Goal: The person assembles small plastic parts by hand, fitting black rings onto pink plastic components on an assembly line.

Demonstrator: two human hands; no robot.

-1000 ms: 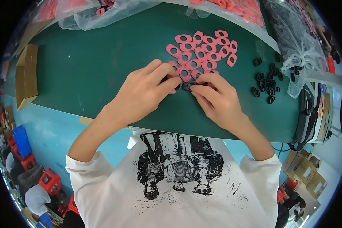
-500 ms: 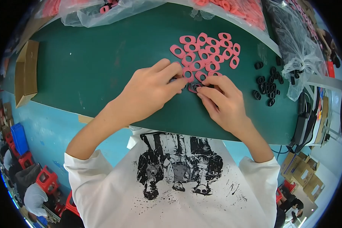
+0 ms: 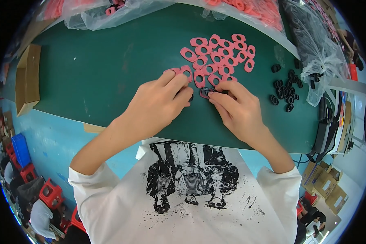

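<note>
One pink-and-black piece [image 3: 203, 94] sits pinched in the right hand [image 3: 240, 110], just near of the pink rings [image 3: 220, 64] on the worktop [image 3: 110, 81]; the left hand [image 3: 156, 101], gripping a black part [image 3: 191, 98], has shifted left, leaving the piece to the right alone.

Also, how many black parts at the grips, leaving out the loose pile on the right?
2 visible: one black part at the left grip, mostly covered; another black part at the right grip. More may be hidden.
</note>
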